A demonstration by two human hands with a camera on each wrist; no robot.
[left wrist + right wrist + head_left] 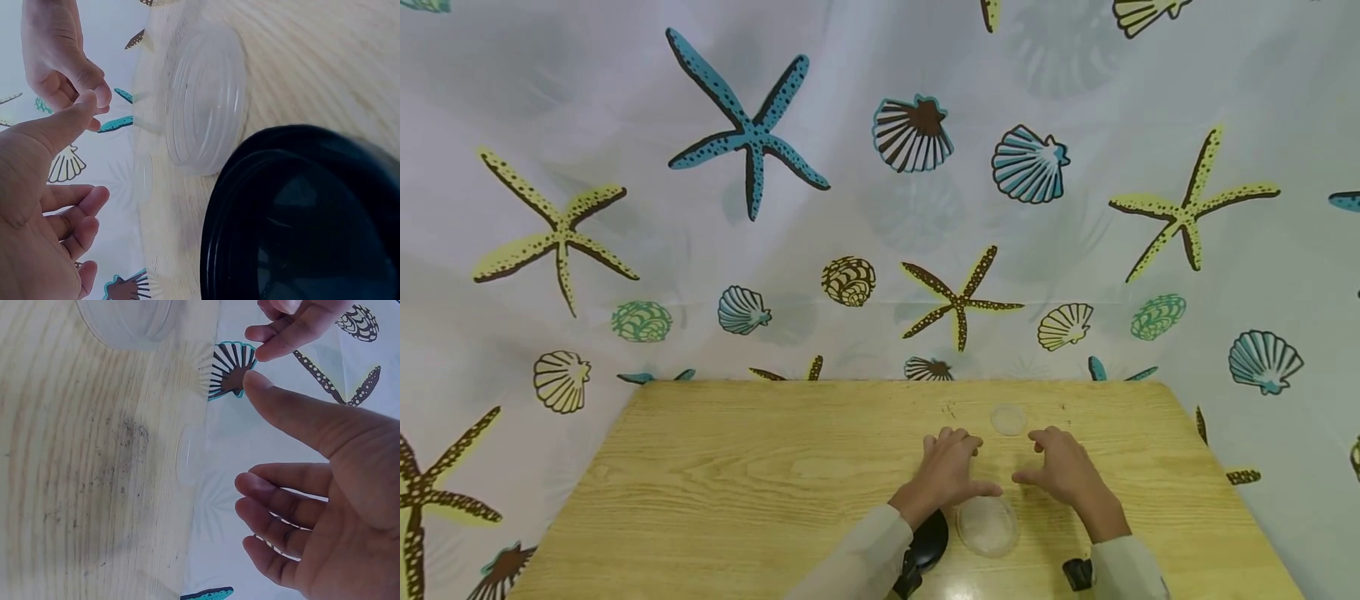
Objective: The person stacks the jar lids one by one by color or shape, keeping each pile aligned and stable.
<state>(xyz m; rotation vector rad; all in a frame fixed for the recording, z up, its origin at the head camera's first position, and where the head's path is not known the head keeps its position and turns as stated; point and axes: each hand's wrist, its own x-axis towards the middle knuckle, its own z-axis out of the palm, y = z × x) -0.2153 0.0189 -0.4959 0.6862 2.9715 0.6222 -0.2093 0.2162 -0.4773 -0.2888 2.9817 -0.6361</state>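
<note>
Both hands hover above a wooden table, holding nothing. My left hand (946,469) has its fingers spread and loosely bent, its thumb just past the rim of a clear round plastic container (988,527); whether they touch cannot be told. My right hand (1063,471) faces it, palm inward, fingers relaxed and apart. The container (209,103) has ridged, see-through walls. Farther back lies a flat, clear round disc (1008,420), like a lid. Beside the left wrist is a glossy black rounded thing (931,540), partly hidden by the forearm; it fills much of the left wrist view.
The wooden table (737,475) ends at a white curtain (850,208) printed with starfish and shells, which also runs along both sides. Small dark specks (131,447) mark the wood near the right hand. Black mounts sit at both wrists.
</note>
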